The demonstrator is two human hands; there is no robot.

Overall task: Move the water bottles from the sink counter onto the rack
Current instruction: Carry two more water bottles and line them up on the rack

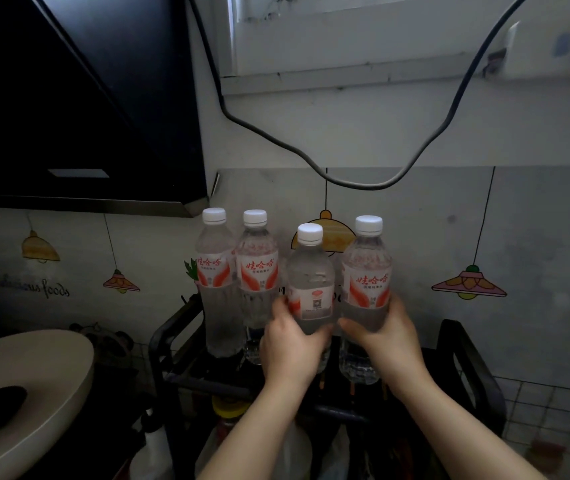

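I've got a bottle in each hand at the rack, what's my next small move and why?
Probably lower both and let go. The left hand grips the clear white-capped bottle with its label turned away; the right hand grips the red-labelled clear bottle. Both are upright over the black metal rack, beside two red-labelled bottles already standing there.

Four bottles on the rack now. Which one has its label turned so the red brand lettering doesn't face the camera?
The third bottle from the left, held by the left hand. Its label shows a white panel with a small code square, while the other three show red lettering.
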